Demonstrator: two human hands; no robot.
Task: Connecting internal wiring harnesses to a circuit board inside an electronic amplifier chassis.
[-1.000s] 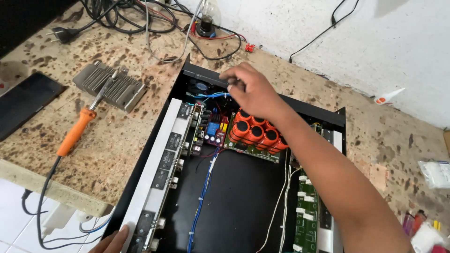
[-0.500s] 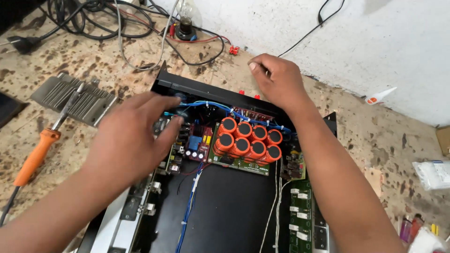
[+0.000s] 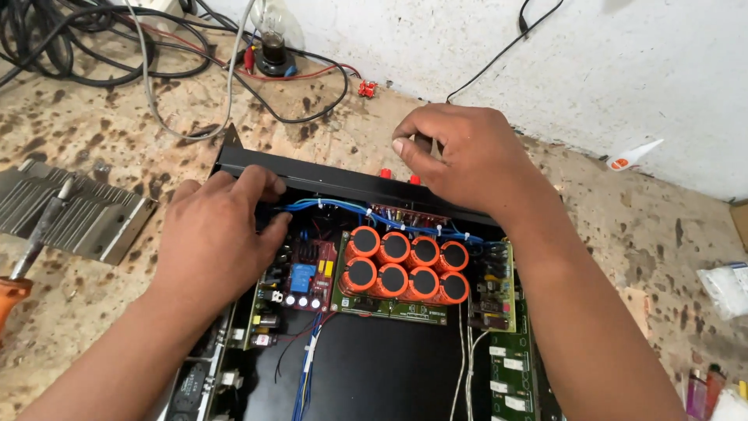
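A: Main thing?
B: Black chassis (image 3: 351,183), lid off, lying on the speckled bench (image 3: 109,125), back panel toward the white wall (image 3: 623,70).

A: Left hand?
B: Left hand (image 3: 214,234) sits at the left end of the back panel, fingers curled over its top edge and down inside, by the blue wires (image 3: 327,206). It grips the panel edge, as far as I can see. Fingertips are hidden inside.

A: Right hand?
B: Right hand (image 3: 460,160) is on top of the back panel, right of centre, just past two red terminals (image 3: 384,173). Fingers are bent and bunched, thumb tucked in, pinching something dark. Can't tell what it is.

A: Inside the case?
B: Eight orange capacitors (image 3: 405,265) in two rows on a green board (image 3: 389,308), between the two hands. Left of that is a red board (image 3: 308,277) with a blue relay. More green boards (image 3: 506,366) run down the right side. White and blue wires run down the middle.

A: Outside it?
B: A finned heatsink (image 3: 86,214) is left of the chassis, with a tool lying across it, orange handle (image 3: 12,292) at the frame edge. Black cables (image 3: 70,47) are tangled at top left. A bulb (image 3: 273,35) in a black holder is near the wall. A small red connector (image 3: 366,88) is right of it. A white tube (image 3: 635,156) with an orange cap is by the wall on the right. A plastic bag (image 3: 725,288) is at the right edge.
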